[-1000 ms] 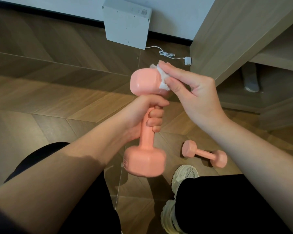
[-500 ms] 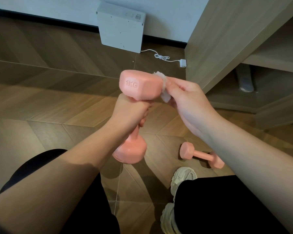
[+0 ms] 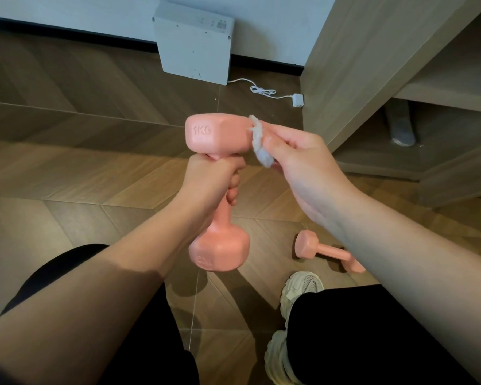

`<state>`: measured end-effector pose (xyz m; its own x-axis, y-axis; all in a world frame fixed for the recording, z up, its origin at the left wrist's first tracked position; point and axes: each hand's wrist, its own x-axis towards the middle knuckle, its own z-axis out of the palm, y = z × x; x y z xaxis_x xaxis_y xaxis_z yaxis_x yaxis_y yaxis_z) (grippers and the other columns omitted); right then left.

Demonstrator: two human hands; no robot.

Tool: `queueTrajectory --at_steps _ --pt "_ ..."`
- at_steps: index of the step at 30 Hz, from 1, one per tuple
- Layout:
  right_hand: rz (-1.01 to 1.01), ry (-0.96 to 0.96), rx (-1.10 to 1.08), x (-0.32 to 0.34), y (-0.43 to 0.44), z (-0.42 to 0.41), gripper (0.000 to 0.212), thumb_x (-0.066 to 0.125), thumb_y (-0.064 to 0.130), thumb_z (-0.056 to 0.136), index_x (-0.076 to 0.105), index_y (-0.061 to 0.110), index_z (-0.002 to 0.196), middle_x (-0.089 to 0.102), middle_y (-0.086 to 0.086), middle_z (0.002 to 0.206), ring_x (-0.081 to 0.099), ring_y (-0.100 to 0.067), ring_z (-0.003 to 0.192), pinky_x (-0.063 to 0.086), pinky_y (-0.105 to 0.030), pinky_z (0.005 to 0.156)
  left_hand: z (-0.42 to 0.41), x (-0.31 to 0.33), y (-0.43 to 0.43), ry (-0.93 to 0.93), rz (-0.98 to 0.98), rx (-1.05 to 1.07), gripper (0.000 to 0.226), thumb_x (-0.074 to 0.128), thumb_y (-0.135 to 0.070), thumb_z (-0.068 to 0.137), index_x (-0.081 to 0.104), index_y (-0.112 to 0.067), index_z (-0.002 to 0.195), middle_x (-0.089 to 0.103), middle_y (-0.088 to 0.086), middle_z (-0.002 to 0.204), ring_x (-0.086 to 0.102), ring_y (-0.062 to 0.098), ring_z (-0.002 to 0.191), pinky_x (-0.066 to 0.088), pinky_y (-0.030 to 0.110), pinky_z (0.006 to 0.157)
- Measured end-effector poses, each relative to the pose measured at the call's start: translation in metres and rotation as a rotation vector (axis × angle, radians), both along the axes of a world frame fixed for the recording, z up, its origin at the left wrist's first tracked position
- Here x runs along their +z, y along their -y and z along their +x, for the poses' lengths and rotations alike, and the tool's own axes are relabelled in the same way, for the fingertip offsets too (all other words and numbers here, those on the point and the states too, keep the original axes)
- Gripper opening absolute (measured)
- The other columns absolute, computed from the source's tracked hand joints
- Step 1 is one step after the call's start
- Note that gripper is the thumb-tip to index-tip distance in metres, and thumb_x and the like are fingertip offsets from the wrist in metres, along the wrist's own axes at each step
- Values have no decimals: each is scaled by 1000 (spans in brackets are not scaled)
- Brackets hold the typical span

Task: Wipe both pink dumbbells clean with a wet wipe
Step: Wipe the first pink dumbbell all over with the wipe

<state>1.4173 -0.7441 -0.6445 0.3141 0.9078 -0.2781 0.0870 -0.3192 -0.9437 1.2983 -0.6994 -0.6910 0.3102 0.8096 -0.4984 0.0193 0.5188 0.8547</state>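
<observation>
We judge the weak spot to be the pinch itself. Our right hand (image 3: 297, 165) holds the crumpled white wet wipe (image 3: 258, 144) only between the thumb and curled fingertips (image 3: 271, 139). A hard rub over an edge could tug the wad loose and drop it on the floor.

The second risk sits in our left hand (image 3: 206, 184), whose fingers (image 3: 233, 190) are wrapped closed around the handle of the pink hexagonal-headed dumbbell marked 1KG (image 3: 217, 132). A damp, smooth handle could twist or slide through that grip, and the lower head hangs over our legs and near the cream chunky trainer (image 3: 300, 290).

The wipe touches the right side of the upper head, and the dumbbell stands roughly upright in front of us. The second pink dumbbell (image 3: 325, 250) lies on its side on the brown herringbone wood floor (image 3: 95, 162), near the trainer and partly hidden by our right forearm. We cannot tell whether it is wiped.
</observation>
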Motion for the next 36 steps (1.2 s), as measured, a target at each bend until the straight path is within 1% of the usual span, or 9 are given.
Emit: queueTrajectory --at_steps 5,10,15,22,26,29,32,35,36 --pt "-86 -18 -70 -5 -4 8 26 53 19 98 70 17 118 73 7 91 62 -14 97 42 -44 109 1 4 8 33 18 -142 18 59 -2 87 51 -10 74 34 2 45 31 16 39 30 26 44" --pt "16 -18 -13 3 0 3 27 47 14 102 67 20 117 70 -19 104 61 -33 95 48 -28 97 -1 4 -1 73 -36 -63 28 58 -3 87 45 -15 65 33 0 45 30 15 39 32 26 44" --pt "-52 -41 -58 2 -3 7 25 53 18 99 70 19 118 72 7 92 60 -8 90 44 -40 107 0 4 9 98 -6 -182 23 58 -2 89 48 -11 70 32 2 45 29 16 40 31 26 44" --pt "-29 -47 -47 1 -4 12 27 51 13 99 69 16 118 73 2 108 63 -11 108 42 -37 108 -8 5 0 43 71 -187 17 60 -7 90 52 -10 75 37 0 45 34 15 41 33 28 47" --pt "-56 -193 -13 6 -3 17 23 50 10 98 72 13 106 69 10 73 58 -1 68 43 -20 81 -7 7 4 -42 168 -351 37 60 -4 90 46 -12 57 38 0 41 34 13 36 32 22 42" --pt "-145 -151 16 9 -3 21 23 53 12 96 74 17 101 70 -15 106 50 -17 89 37 -32 85 -7 10 6 -162 411 -429 33 60 2 86 49 -15 60 47 -10 46 45 2 40 37 15 46" --pt "-200 -23 91 11 -4 26 24 52 15 96 75 16 96 66 -7 92 51 -17 85 38 -33 83 -11 10 8 -228 494 -388 45 67 9 80 46 -31 77 51 -16 73 55 -18 57 45 3 58" --pt "-254 62 118 13 -5 31 23 53 17 94 67 12 77 52 -2 70 47 -14 71 39 -33 83 -16 7 3 -329 658 -467 5 62 -10 79 59 -11 76 60 8 70 66 12 67 59 37 66" --pt "-267 83 126 13 -5 32 23 52 18 94 65 12 75 49 0 63 45 -12 65 38 -33 84 -17 2 -1 -382 691 -480 15 57 -16 75 61 -2 78 62 16 72 65 26 70 56 50 66"
